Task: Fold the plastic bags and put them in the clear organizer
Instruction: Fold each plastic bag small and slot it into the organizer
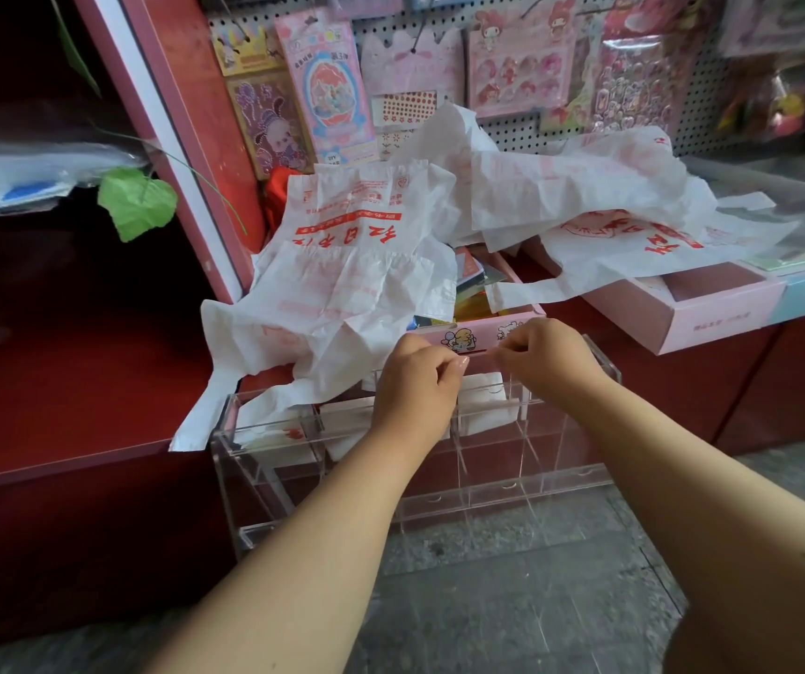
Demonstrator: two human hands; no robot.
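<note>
At mid-frame the left hand [417,377] and right hand [544,360] hover close together over the clear organizer [439,479], fingers curled; whether they pinch anything I cannot tell. Folded bags [485,406] sit in its compartments, and loose plastic bags [342,284] sprawl behind it across the pink boxes [712,308] and red shelf [75,381].

Bare forearms, sleeveless to the elbows

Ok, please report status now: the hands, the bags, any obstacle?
Left hand and right hand over clear organizer, fingers curled; held item unclear. Folded bags already inside. Unfolded bags piled behind, one draping over the organizer's left rim.
</note>
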